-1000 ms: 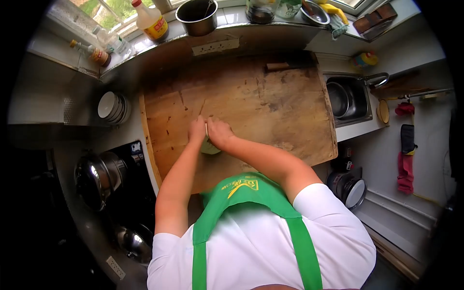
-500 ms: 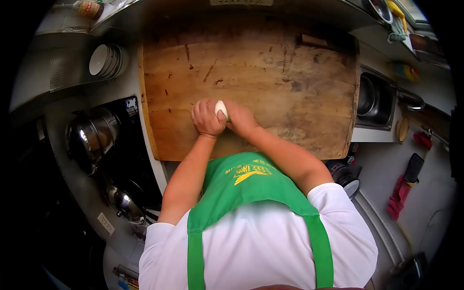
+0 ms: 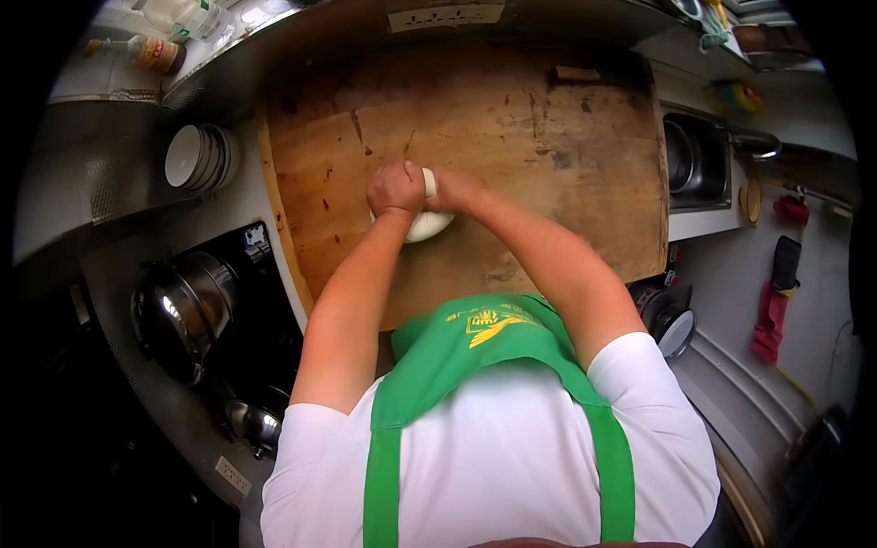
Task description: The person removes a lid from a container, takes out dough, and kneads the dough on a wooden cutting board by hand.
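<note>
A lump of white dough (image 3: 427, 226) lies on the large wooden board (image 3: 548, 210), left of its middle. My left hand (image 3: 396, 189) is closed on the dough's left side, fingers curled in. Against the right side presses my right hand (image 3: 454, 192), its fingers mostly hidden. Part of the dough bulges up between the two hands, and a wider rounded part shows below my wrists. Both arms reach forward, nearly straight.
Stacked bowls (image 3: 189, 157) stand left of the board, above a steel pot (image 3: 187, 306) on the black hob. A sink (image 3: 699, 163) with a tap (image 3: 756, 143) is on the right. A small wooden block (image 3: 577, 73) lies at the board's back edge. Bottles (image 3: 157, 55) stand at upper left.
My hands have pushed forward a little and the arms have straightened. More dough now shows, below the wrists as well as between the hands. The camera's view has tilted slightly.
</note>
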A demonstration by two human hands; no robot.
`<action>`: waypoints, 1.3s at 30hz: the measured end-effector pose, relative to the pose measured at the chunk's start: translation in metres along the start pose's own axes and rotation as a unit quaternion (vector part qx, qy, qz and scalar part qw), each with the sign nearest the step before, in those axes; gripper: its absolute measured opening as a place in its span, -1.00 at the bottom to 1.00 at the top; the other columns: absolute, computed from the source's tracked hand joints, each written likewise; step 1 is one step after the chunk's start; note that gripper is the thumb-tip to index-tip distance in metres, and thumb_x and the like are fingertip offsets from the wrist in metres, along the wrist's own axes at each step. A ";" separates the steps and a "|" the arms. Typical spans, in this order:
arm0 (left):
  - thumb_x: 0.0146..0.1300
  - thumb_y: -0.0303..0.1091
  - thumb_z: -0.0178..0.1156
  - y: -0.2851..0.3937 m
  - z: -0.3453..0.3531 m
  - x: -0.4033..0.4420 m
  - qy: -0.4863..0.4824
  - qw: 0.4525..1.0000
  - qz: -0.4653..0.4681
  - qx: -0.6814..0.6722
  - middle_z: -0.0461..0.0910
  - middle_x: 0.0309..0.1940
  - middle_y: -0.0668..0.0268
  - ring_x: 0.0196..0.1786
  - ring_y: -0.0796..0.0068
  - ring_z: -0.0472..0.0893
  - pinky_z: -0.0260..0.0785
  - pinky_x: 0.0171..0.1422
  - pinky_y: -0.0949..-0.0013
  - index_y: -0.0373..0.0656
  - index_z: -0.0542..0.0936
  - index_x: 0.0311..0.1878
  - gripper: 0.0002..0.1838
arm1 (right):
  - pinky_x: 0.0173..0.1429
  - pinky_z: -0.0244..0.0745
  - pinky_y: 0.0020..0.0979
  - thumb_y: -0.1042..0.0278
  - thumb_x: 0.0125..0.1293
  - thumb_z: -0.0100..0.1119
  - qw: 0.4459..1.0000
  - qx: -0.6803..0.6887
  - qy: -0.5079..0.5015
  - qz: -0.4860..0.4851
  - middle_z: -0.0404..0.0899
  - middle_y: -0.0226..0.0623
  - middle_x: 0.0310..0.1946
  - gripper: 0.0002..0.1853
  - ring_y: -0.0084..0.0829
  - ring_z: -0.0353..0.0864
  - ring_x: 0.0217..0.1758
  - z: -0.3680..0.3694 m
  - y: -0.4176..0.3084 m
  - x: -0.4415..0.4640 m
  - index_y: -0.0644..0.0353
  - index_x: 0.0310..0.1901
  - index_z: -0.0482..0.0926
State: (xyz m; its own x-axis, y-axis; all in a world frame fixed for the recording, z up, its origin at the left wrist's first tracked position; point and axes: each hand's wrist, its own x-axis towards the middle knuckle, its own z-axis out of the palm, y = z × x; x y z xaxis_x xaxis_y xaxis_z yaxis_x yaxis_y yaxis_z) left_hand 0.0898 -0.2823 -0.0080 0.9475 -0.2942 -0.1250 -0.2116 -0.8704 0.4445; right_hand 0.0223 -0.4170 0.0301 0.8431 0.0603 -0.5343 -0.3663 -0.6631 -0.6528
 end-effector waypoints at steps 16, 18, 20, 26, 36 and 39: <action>0.41 -0.09 -0.01 -0.057 -0.050 -0.112 0.137 0.927 0.228 -0.265 0.67 -0.10 0.11 0.04 -0.05 0.60 0.41 0.22 -0.04 -0.14 0.71 -0.09 -0.61 | 0.24 0.58 -0.09 0.24 0.11 0.56 0.973 -0.063 0.219 -0.027 0.58 -0.05 0.15 -0.32 -0.03 0.62 0.22 0.095 -0.073 -0.110 0.15 0.24 0.46; 0.39 -0.04 0.01 -0.058 -0.046 -0.112 0.139 0.922 0.264 -0.244 0.65 -0.07 0.13 0.06 -0.06 0.59 0.41 0.23 -0.07 -0.11 0.70 -0.06 -0.60 | 0.26 0.57 -0.06 0.35 0.10 0.50 0.928 -0.058 0.347 -0.127 0.55 -0.08 0.23 -0.24 0.02 0.59 0.24 0.109 -0.061 -0.110 0.17 0.36 0.41; 0.43 0.03 0.01 -0.057 -0.041 -0.113 0.158 0.919 0.296 -0.205 0.64 -0.03 0.10 0.09 -0.10 0.58 0.39 0.26 -0.09 -0.11 0.69 -0.03 -0.56 | 0.24 0.58 -0.06 0.38 0.09 0.49 0.925 -0.055 0.358 -0.116 0.54 -0.08 0.26 -0.22 0.01 0.58 0.25 0.120 -0.047 -0.107 0.14 0.39 0.40; 0.39 0.09 0.02 -0.032 -0.024 -0.085 0.133 0.930 0.310 -0.148 0.62 -0.07 0.14 0.02 -0.03 0.58 0.41 0.13 -0.06 -0.04 0.70 -0.06 -0.55 | 0.17 0.61 -0.05 0.44 0.10 0.42 0.927 -0.045 0.370 -0.043 0.55 -0.14 0.25 -0.20 0.02 0.60 0.21 0.116 -0.013 -0.086 -0.01 0.44 0.38; 0.25 -0.09 0.03 0.013 0.000 -0.002 -0.019 0.978 0.194 -0.067 0.71 -0.20 0.16 -0.07 -0.04 0.62 0.46 0.04 -0.08 -0.03 0.74 -0.25 -0.66 | 0.12 0.60 0.01 0.31 0.18 0.44 0.956 0.033 0.287 0.052 0.67 0.01 0.04 -0.42 0.13 0.65 0.12 0.062 0.015 -0.020 0.03 0.26 0.51; 0.31 -0.05 -0.03 0.014 0.007 0.007 -0.071 0.993 0.090 -0.022 0.76 -0.17 0.04 -0.03 -0.15 0.65 0.47 0.10 -0.10 -0.06 0.80 -0.24 -0.56 | 0.16 0.60 -0.02 0.17 0.17 0.50 0.979 0.067 0.182 0.062 0.73 -0.01 0.02 -0.48 0.06 0.68 0.15 0.032 0.022 -0.008 0.06 0.16 0.58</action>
State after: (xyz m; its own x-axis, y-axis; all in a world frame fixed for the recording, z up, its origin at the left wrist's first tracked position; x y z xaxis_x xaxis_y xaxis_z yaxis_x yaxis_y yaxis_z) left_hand 0.0918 -0.2997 -0.0086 0.8508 -0.4998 -0.1625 -0.3614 -0.7809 0.5095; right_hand -0.0048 -0.4078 0.0030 0.8640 -0.3010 -0.4035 -0.5031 -0.5434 -0.6720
